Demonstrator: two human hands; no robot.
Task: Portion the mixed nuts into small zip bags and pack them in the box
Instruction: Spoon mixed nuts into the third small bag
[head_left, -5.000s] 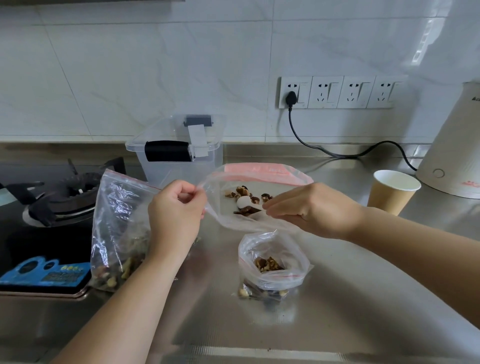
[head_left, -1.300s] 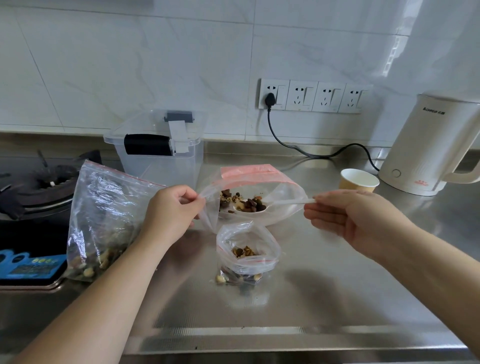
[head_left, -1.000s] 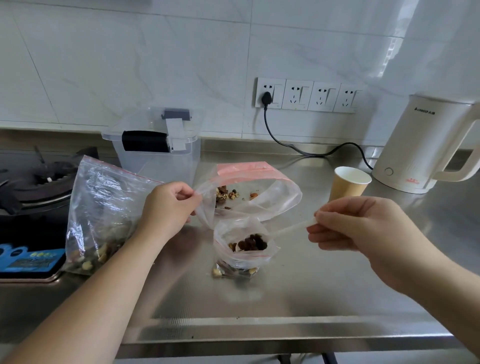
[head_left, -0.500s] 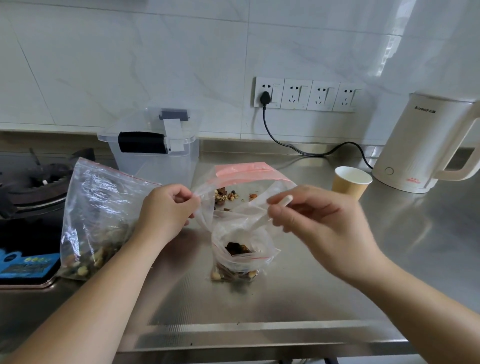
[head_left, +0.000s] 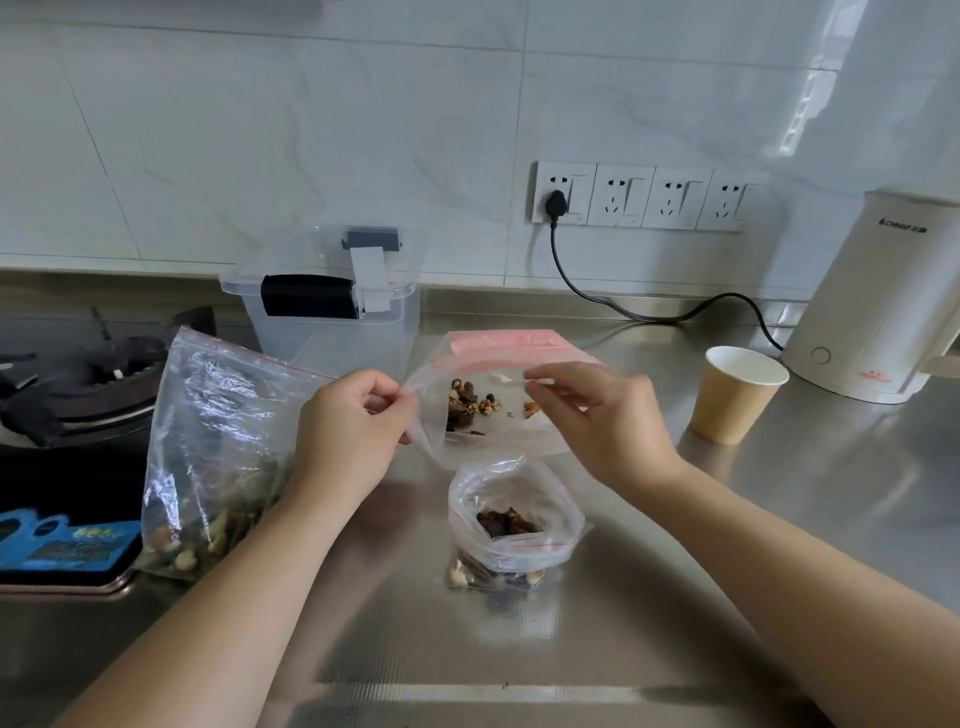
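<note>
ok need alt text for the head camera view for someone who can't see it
A left hand pinches open a big zip bag of mixed nuts while the right hand reaches a white spoon into it, above a small open bag of nuts on a steel counter.

My only view comes from the camera on my head, wide-angle, looking forward and down across the steel counter (head_left: 779, 519) toward the tiled wall. It sits close above the counter: my forearms enter from the bottom edge. Left of the counter's middle the frame reaches the gas stove (head_left: 78, 384); right of it, the white kettle (head_left: 878, 306). There is no second view to overlap.
</note>
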